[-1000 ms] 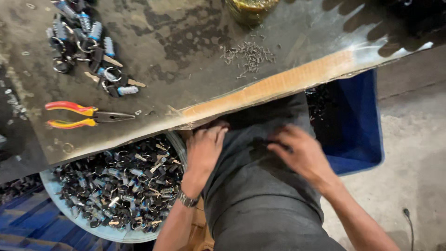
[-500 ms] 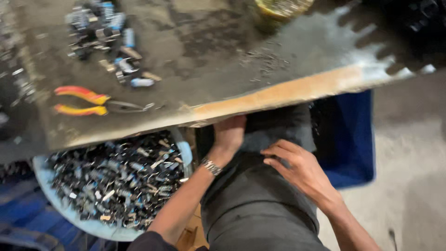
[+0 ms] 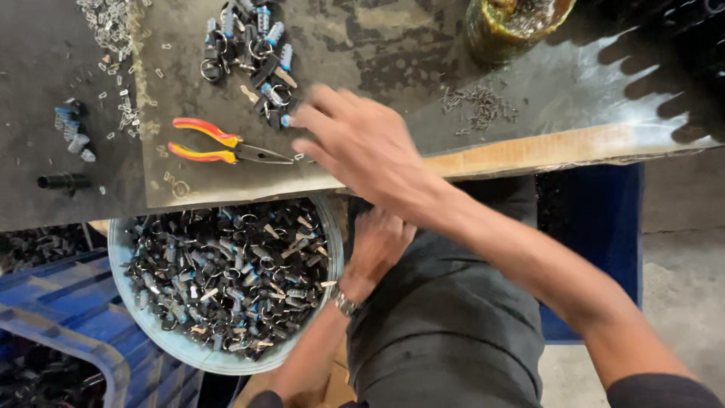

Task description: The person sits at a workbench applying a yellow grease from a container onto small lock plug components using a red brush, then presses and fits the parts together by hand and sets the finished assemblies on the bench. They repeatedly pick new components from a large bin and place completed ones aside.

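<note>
Right hand (image 3: 362, 147), fingers spread wide and holding nothing, hovers right of the red-and-yellow-handled pliers (image 3: 226, 145) on the dark metal surface (image 3: 393, 45); left hand (image 3: 377, 245) rests on the lap, its grip hidden from view.

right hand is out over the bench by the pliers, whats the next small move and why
Probably lower the right hand onto the pliers: its open, empty fingers hover just right of the tool's tip, while the left hand rests in the lap.

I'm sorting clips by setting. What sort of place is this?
Probably a small workshop or assembly bench. A worn metal worktop carries red-and-yellow pliers and small metal ring parts, and a round tub below it is heaped with the same parts.
</note>
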### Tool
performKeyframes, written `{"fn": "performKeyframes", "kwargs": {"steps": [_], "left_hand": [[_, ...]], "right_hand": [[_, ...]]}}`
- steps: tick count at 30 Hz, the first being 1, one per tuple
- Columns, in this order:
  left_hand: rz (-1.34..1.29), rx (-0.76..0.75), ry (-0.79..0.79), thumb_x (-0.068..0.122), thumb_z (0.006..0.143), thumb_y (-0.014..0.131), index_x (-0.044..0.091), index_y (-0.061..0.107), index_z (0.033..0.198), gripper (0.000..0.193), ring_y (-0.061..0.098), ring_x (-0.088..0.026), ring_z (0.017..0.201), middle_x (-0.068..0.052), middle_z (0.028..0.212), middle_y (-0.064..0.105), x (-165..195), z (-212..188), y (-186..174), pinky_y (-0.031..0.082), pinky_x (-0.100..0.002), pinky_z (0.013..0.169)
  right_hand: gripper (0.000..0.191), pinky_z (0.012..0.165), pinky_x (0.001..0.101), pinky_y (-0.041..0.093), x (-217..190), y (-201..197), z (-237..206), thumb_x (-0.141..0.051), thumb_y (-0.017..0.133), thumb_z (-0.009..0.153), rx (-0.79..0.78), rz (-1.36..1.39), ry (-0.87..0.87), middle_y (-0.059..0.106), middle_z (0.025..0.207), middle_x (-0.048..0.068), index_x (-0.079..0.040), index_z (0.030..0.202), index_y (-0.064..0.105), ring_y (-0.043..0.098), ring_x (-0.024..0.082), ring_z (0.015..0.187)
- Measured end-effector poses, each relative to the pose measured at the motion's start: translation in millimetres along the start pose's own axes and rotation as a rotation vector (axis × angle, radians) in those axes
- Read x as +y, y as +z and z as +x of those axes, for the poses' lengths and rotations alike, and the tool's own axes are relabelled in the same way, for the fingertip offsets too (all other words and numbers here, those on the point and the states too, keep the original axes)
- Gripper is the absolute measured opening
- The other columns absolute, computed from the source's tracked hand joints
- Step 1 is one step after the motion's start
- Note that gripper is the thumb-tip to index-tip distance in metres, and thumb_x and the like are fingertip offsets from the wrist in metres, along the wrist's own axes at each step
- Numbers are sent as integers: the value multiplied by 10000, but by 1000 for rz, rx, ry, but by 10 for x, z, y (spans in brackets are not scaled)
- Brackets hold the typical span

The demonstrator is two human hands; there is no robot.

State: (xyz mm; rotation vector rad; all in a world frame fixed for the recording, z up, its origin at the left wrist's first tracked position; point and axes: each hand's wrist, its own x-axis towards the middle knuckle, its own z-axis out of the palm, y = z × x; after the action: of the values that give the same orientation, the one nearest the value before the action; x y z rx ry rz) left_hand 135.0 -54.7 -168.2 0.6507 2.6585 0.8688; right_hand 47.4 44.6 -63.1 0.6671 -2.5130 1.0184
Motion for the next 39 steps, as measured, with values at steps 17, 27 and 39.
{"fn": "performKeyframes", "kwargs": {"steps": [17, 27, 39], "left_hand": [[-574, 82, -315, 179, 973, 676, 59, 716, 1039, 142, 648, -112, 568, -72, 773, 722, -152, -442, -106, 509, -269, 549], [-642, -20, -344, 97, 942, 703, 43, 748, 1026, 109, 674, -76, 612, -29, 868, 727, -133, -515, -135, 507, -226, 517], [-788, -156, -242, 52, 870, 784, 29, 789, 954, 87, 696, -63, 596, -36, 819, 756, 577, -294, -768, 546, -198, 524]], "right_hand": [[181, 819, 375, 512, 244, -469, -226, -208, 676, 1085, 127, -171, 49, 559, 1057, 88, -44, 1096, 600, 599, 265, 982], [429, 580, 316, 511, -295, -814, -889, -441, 643, 1061, 38, 1647, 514, 551, 745, 61, -46, 1045, 477, 508, 123, 602], [281, 658, 240, 441, -308, -662, -2186, -247, 543, 989, 73, 1118, 1416, 647, 908, 66, -38, 1130, 666, 648, 155, 780]]}}
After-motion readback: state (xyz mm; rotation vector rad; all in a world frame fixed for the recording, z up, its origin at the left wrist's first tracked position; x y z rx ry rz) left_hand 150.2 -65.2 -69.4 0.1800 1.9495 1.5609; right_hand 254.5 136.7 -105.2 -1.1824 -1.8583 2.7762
